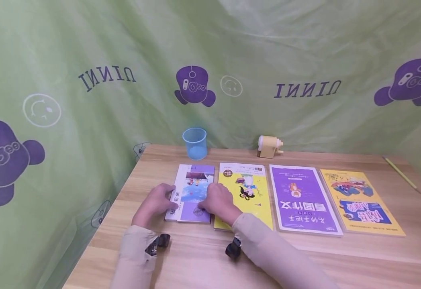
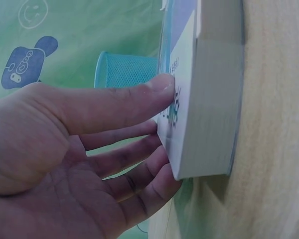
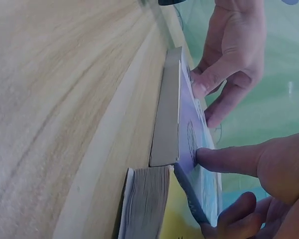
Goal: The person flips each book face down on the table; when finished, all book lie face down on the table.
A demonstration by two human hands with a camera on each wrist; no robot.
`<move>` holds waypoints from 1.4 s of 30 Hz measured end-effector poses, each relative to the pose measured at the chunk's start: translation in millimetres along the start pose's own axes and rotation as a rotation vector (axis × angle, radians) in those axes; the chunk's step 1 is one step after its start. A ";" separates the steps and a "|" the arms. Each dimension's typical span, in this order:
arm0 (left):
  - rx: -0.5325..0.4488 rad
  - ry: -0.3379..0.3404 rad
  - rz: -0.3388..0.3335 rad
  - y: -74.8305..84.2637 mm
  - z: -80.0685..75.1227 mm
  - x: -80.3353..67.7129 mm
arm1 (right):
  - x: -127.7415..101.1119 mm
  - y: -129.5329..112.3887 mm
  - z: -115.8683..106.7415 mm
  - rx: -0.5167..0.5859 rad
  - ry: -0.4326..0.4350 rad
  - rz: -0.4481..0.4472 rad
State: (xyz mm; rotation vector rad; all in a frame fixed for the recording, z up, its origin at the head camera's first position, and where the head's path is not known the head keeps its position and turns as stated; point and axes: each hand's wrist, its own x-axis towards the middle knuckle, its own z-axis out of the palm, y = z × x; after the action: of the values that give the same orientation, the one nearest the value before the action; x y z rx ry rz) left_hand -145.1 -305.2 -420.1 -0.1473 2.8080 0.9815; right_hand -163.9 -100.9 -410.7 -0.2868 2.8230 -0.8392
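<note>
Clock directions were read in the head view, with the blue-and-purple paperback [image 1: 194, 194] at the dial's centre and 12 o'clock pointing away from the person. Nearest, two beige sleeves [image 1: 132, 257] extended over the wooden surface [image 1: 189, 257] from 7 and 4 o'clock. The right hand [image 1: 220, 200] stood at 4 o'clock, its grip pinching the paperback's edge: thumb on the purple part of the cover, fingers curled at the side. The left hand [image 1: 155, 204] stood at 9 o'clock, its grip lightly holding the opposite long edge, thumb on the white strip, fingers fanned along the side; whether any fingertip reached beneath was hidden. The paperback thus lay flat between the two grips, touching both, neither hand being nearer. Its long axis ran roughly from 6 to 12 o'clock, so that the hands faced each other across its short width. Just beside it at 3 o'clock, partly covered by the right hand, lay a yellow-covered book [image 1: 248, 204]; contact between the two could not be told. Beyond the far short edge stood a blue mesh pencil cup [image 1: 196, 146] at 12 o'clock and a pencil sharpener [image 1: 267, 147] at 2 o'clock.
</note>
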 end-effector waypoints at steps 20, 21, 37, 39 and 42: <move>0.013 0.005 0.020 2.3 0.9 1.0 | -0.9 4.2 -1.2 0.203 0.014 0.098; 0.017 0.005 0.022 2.3 1.0 0.5 | -0.7 4.9 -1.6 0.216 0.010 0.102; 0.045 0.011 0.040 5.3 1.8 -2.3 | 0.9 13.6 -6.0 0.304 -0.022 0.107; 0.050 0.010 0.041 5.7 1.5 -3.1 | -0.4 13.8 -7.5 0.309 -0.023 0.099; 0.050 0.008 0.045 5.9 1.6 -3.6 | -2.9 13.3 -11.2 0.328 -0.030 0.094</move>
State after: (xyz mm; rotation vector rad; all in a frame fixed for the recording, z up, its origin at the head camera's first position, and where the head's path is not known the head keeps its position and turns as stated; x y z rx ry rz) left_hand -142.3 -299.5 -417.1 -0.0828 2.8521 0.9212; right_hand -165.4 -83.5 -408.5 -0.1163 2.5905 -1.2407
